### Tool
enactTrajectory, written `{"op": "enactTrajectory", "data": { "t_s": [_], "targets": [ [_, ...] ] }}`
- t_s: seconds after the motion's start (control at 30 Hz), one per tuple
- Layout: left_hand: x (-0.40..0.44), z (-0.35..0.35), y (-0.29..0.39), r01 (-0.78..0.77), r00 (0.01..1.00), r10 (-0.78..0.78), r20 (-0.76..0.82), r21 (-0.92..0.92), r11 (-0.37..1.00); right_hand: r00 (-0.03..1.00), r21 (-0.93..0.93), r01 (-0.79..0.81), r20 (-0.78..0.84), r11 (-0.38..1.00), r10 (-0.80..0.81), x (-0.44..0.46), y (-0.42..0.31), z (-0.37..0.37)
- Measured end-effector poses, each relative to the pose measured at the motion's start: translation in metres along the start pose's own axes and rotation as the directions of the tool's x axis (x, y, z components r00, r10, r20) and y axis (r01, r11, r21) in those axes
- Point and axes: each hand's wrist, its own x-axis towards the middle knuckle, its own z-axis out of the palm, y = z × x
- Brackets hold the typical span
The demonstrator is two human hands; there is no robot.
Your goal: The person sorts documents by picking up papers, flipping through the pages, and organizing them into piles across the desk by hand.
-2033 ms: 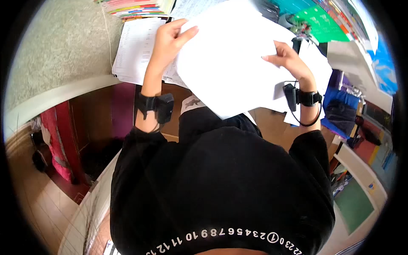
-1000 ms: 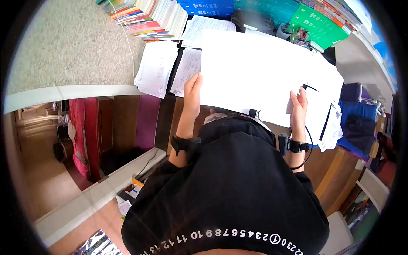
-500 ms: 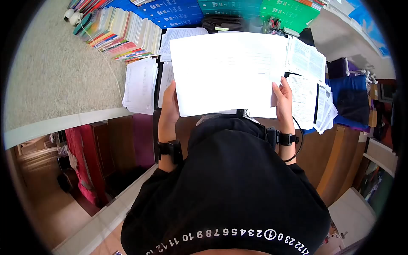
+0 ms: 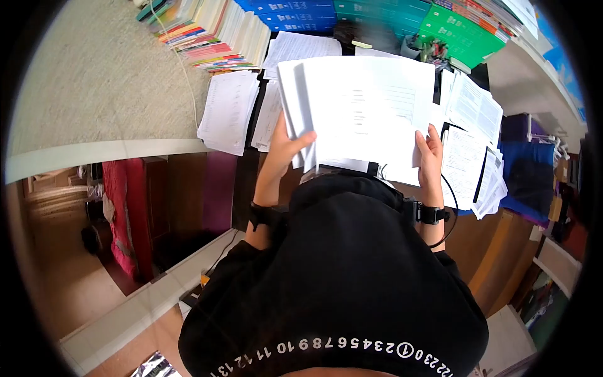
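Observation:
Several large white sheets [image 4: 370,113] with faint printed lines are held up in front of my body. My left hand [image 4: 286,147] grips their left side, thumb on the front, where the sheets bend and fan apart. At the right edge my right hand [image 4: 429,154] pinches the sheets between thumb and fingers. Below them a strip of white paper shows near my lap. Printed stacks lie on both sides: one on the left [image 4: 229,110], others on the right [image 4: 465,160].
A row of books [image 4: 220,34] stands at the back left. Blue boxes [image 4: 301,17] and a green box [image 4: 461,34] line the back, with a pen holder [image 4: 433,51] before them. A thin cable [image 4: 182,69] crosses the pale surface at left.
The sheets' left part has folded and spread into layers, and my left thumb has come over the front. The sheets look narrower than before. My right hand still holds the right edge.

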Motion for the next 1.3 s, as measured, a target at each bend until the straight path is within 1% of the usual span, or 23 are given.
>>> {"op": "enactTrajectory", "data": {
  "t_s": [0.07, 0.2, 0.33, 0.43, 0.5, 0.53, 0.57, 0.6, 0.67, 0.7, 0.8, 0.83, 0.9, 1.0, 1.1, 1.13, 1.2, 1.23, 1.3],
  "targets": [
    [0.0, 0.005, 0.002, -0.049, 0.999, 0.049, 0.011, 0.038, 0.998, 1.0, 0.007, 0.005, 0.029, 1.0, -0.005, 0.001, 0.001, 0.003],
    [-0.001, 0.008, 0.0, -0.1, 0.994, 0.104, -0.024, 0.135, 0.986, 1.0, -0.011, -0.015, 0.014, 1.0, 0.015, 0.003, 0.003, 0.009],
    [-0.001, 0.01, 0.003, -0.119, 0.989, 0.136, -0.062, 0.228, 0.966, 0.999, -0.002, -0.019, 0.028, 1.0, 0.019, 0.005, 0.007, 0.009],
    [-0.001, 0.01, 0.004, -0.1, 0.989, 0.123, -0.086, 0.229, 0.968, 0.999, 0.012, -0.03, 0.021, 0.999, 0.03, 0.004, 0.006, 0.011],
    [-0.002, 0.007, 0.002, 0.022, 0.996, -0.014, -0.088, 0.087, 0.996, 0.999, 0.004, -0.048, 0.022, 0.999, 0.047, 0.002, 0.002, 0.011],
    [-0.003, 0.005, 0.001, 0.086, 0.993, -0.085, -0.081, 0.014, 0.996, 0.997, -0.024, -0.072, -0.037, 0.997, 0.071, 0.002, 0.003, 0.012],
    [-0.004, 0.003, 0.005, 0.126, 0.99, -0.126, -0.06, 0.0, 0.992, 0.991, -0.051, -0.098, -0.096, 0.994, 0.093, 0.002, 0.005, 0.014],
    [-0.005, 0.003, 0.003, 0.135, 0.988, -0.139, -0.064, -0.058, 0.989, 0.982, -0.076, -0.124, -0.155, 0.989, 0.111, 0.003, 0.008, 0.014],
    [-0.005, 0.002, -0.002, 0.149, 0.984, -0.163, -0.072, -0.172, 0.974, 0.99, -0.01, -0.116, -0.084, 0.993, 0.114, 0.006, 0.014, 0.006],
    [-0.006, 0.001, -0.004, 0.157, 0.982, -0.172, -0.071, -0.183, 0.97, 0.992, 0.023, -0.112, -0.048, 0.993, 0.113, 0.007, 0.017, 0.004],
    [-0.006, 0.002, -0.002, 0.178, 0.972, -0.218, -0.091, -0.32, 0.93, 0.987, 0.011, -0.127, -0.095, 0.992, 0.127, 0.008, 0.021, 0.002],
    [-0.006, 0.004, 0.001, 0.183, 0.97, -0.222, -0.095, -0.311, 0.932, 0.991, 0.046, -0.121, -0.056, 0.992, 0.123, 0.007, 0.02, 0.001],
    [-0.006, 0.006, 0.003, 0.208, 0.964, -0.254, -0.081, -0.366, 0.907, 0.993, 0.119, -0.114, 0.022, 0.986, 0.113, 0.006, 0.013, 0.003],
    [-0.007, 0.011, 0.011, 0.216, 0.963, -0.266, -0.04, -0.474, 0.853, 0.984, 0.107, -0.17, -0.03, 0.98, 0.174, 0.005, 0.009, 0.004],
    [-0.007, 0.011, 0.014, 0.24, 0.961, -0.277, 0.018, -0.558, 0.795, 0.966, 0.143, -0.213, -0.114, 0.967, 0.23, 0.008, 0.017, 0.001],
    [-0.007, 0.011, 0.014, 0.253, 0.958, -0.284, 0.037, -0.578, 0.776, 0.973, 0.169, -0.176, -0.123, 0.97, 0.198, 0.009, 0.02, 0.001],
    [-0.008, 0.011, 0.009, 0.221, 0.962, -0.274, 0.013, -0.627, 0.747, 0.98, 0.22, -0.102, -0.143, 0.97, 0.136, 0.008, 0.027, 0.001],
    [-0.008, 0.011, 0.007, 0.205, 0.963, -0.269, 0.002, -0.65, 0.731, 0.985, 0.193, -0.064, -0.143, 0.979, 0.093, 0.009, 0.035, -0.002],
    [-0.008, 0.012, 0.008, 0.23, 0.957, -0.291, 0.016, -0.656, 0.719, 0.99, 0.137, 0.01, -0.138, 0.991, 0.01, 0.011, 0.045, -0.01]
  ]
}}
